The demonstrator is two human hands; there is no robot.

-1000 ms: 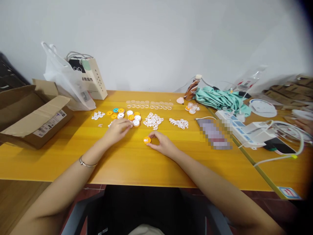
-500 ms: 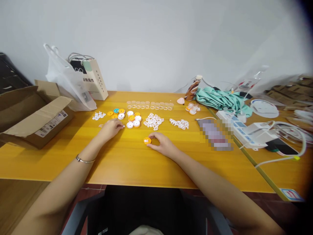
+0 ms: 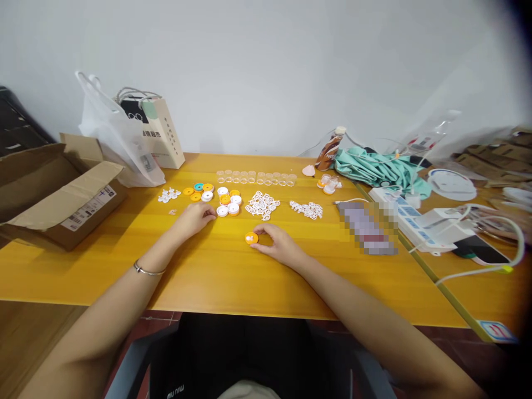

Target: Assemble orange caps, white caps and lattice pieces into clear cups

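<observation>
My right hand grips the edge of a small orange round case between thumb and fingers. A white piece lies inside the case, which rests on the table. My left hand is closed in a pinch beside a group of white and orange round cases; whatever its fingertips hold is hidden. Behind that hand are orange, teal and white round cases and small white knobbed pieces. Farther right lie two piles of white openwork pieces, a larger pile and a smaller pile.
Clear round cups stand in a row at the back. An open cardboard box and bags are on the left. A bottle, green cloth, phone and power strip lie right.
My left hand has shifted slightly right, closer to the round cases. The small white bit seen at its fingertips before is now out of sight. My right hand keeps its hold.
</observation>
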